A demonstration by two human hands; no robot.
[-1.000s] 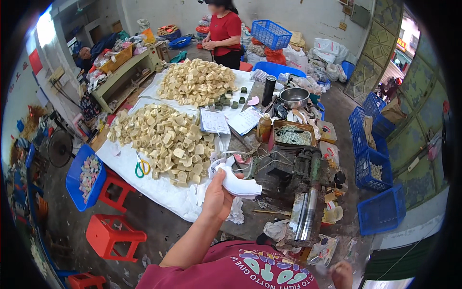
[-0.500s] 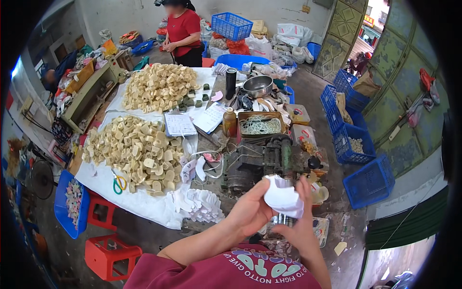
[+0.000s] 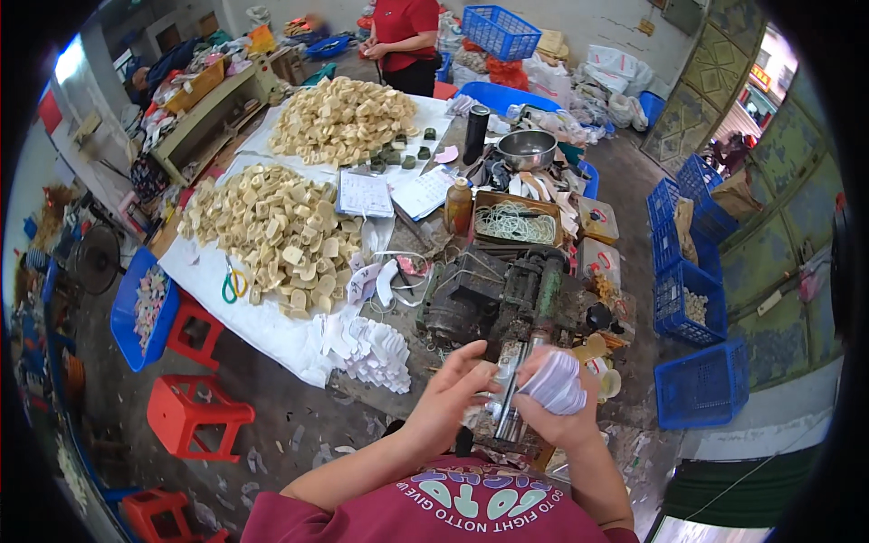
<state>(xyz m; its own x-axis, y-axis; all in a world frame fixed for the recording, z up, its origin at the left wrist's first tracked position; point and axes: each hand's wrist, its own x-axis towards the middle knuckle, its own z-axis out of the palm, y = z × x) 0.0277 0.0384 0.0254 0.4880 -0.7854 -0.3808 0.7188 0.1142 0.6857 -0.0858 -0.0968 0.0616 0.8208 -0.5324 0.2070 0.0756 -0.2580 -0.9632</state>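
My right hand [image 3: 559, 412] grips a stack of white paper pieces [image 3: 554, 380] just right of a metal rod [image 3: 513, 385] that sticks out of a dark, greasy machine [image 3: 507, 294]. My left hand [image 3: 457, 389] rests against the left side of that rod, fingers bent at its end. More white paper pieces [image 3: 367, 348] lie fanned on the white cloth [image 3: 272, 330] to the left of the machine.
Two heaps of pale yellow blocks [image 3: 276, 226] cover the table, with green-handled scissors [image 3: 233, 285], notebooks, a bottle and a metal bowl [image 3: 528, 149]. A person in red [image 3: 403, 32] stands at the far end. Red stools [image 3: 195, 412] and blue crates [image 3: 701, 389] flank the table.
My left hand carried the white paper stack from the cloth to the machine. The stack now sits in my right hand, and both hands have dropped onto the metal rod.
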